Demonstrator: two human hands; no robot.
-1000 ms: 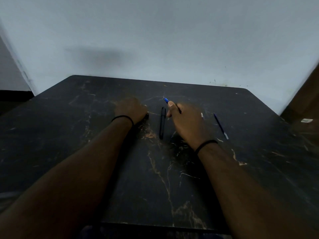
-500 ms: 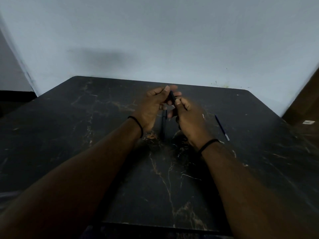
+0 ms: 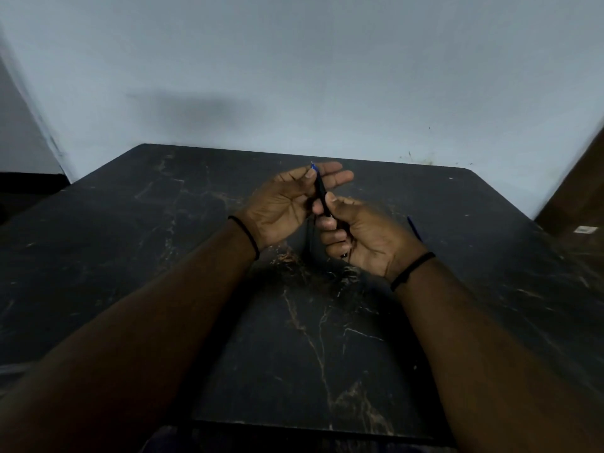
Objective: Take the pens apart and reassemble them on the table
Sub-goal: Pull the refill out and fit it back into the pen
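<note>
The left hand point(image 3: 287, 204) has loose, spread fingers, and its fingertips touch the top of the pen point(image 3: 322, 194). The right hand point(image 3: 362, 237) curls around the pen's lower end. The pen is up above the table point(image 3: 196, 223), with its blue tip pointing up and away. A dark part point(image 3: 310, 240) lies under the hands, and a thin blue refill point(image 3: 415, 228) lies to the right of the pen. I think the job is only partly done.
</note>
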